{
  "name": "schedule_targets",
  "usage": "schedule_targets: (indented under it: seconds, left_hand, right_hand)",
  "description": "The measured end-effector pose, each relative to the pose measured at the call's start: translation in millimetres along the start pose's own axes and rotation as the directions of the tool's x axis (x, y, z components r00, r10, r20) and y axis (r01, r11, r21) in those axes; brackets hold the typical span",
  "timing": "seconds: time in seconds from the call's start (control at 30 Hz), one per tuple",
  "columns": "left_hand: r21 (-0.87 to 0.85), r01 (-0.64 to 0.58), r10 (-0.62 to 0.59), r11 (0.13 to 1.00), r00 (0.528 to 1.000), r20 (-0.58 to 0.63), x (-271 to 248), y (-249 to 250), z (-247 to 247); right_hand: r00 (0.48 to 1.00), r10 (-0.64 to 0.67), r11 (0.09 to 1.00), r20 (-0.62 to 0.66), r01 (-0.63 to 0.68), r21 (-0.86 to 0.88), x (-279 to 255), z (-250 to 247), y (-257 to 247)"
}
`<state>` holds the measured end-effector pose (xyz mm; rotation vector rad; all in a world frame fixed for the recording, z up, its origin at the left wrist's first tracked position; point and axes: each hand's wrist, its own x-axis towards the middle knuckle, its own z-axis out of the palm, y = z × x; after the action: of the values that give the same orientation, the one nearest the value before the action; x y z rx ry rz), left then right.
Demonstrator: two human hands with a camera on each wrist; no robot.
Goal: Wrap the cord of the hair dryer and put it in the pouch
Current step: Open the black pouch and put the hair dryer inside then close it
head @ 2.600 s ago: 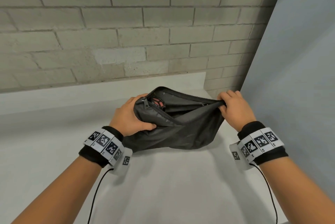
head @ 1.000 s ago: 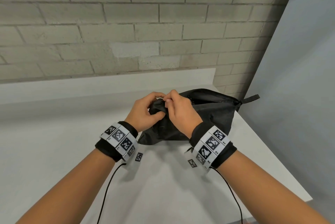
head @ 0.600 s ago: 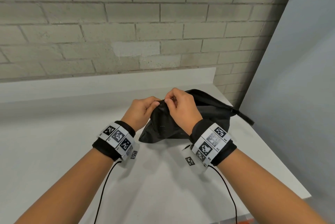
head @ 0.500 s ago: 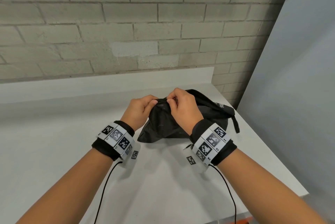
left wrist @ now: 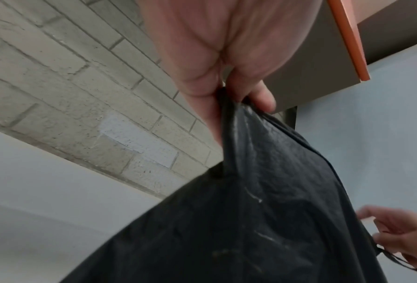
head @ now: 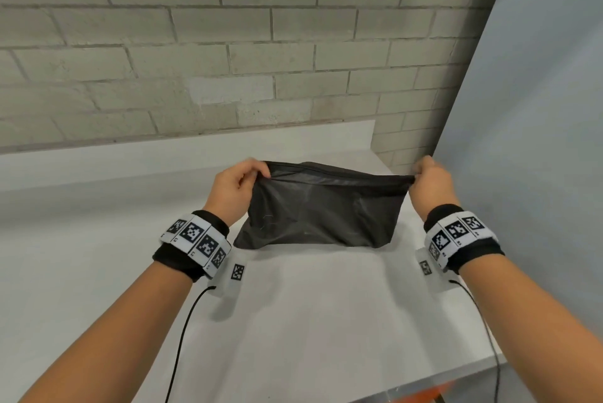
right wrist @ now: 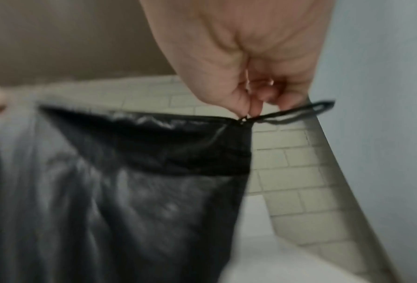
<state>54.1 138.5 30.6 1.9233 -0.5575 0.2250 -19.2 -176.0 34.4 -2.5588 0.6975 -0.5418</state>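
Observation:
A black fabric pouch [head: 321, 211] [left wrist: 239, 229] [right wrist: 120, 181] stands stretched between my hands on the white counter [head: 293, 321], its top edge pulled taut and zipped along its length. My left hand [head: 239, 187] [left wrist: 229, 92] pinches the pouch's top left corner. My right hand [head: 424, 179] [right wrist: 249, 107] pinches the zipper pull at the top right corner, where a thin black loop [right wrist: 297, 113] sticks out. The hair dryer and its cord are hidden inside the pouch.
A brick wall [head: 228, 43] runs behind the counter and a pale blue panel [head: 538, 141] closes off the right side. The counter's front right edge [head: 456, 376] is near my right forearm, with something orange below it. Thin black cables hang from both wrist bands.
My right hand has travelled from beside my left hand to the pouch's far right end, drawing the zipper across. The bunched pouch is now pulled flat and taut.

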Motion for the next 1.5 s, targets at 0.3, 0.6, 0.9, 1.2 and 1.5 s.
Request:
schedule_targets:
  seconds: [0.3, 0.6, 0.9, 1.2, 1.5]
  left_hand:
    - [0.113, 0.031, -0.049, 0.993, 0.987, 0.155, -5, 1, 5]
    - [0.220, 0.005, -0.007, 0.975, 1.000, 0.010, 18, -5, -2]
    - [0.162, 0.121, -0.148, 0.979, 0.975, 0.164, 55, -14, -7]
    - [0.284, 0.170, -0.226, 0.944, 0.958, 0.175, 101, -48, 10]
    - [0.432, 0.246, -0.374, 0.868, 0.895, 0.244, 152, -101, 22]
  right_hand:
    - [0.950, -0.168, 0.985, 0.265, 0.174, 0.001, 2, -2, -8]
    - [0.915, -0.372, 0.917, 0.153, 0.388, -0.091, 29, -29, -19]
    - [0.937, -0.339, 0.938, 0.090, 0.328, 0.116, 61, -36, -41]
    - [0.807, -0.522, 0.849, 0.275, 0.462, 0.257, 111, 11, -23]
    - [0.811, -0.355, 0.925, 0.465, 0.377, 0.048, 187, 65, -15]
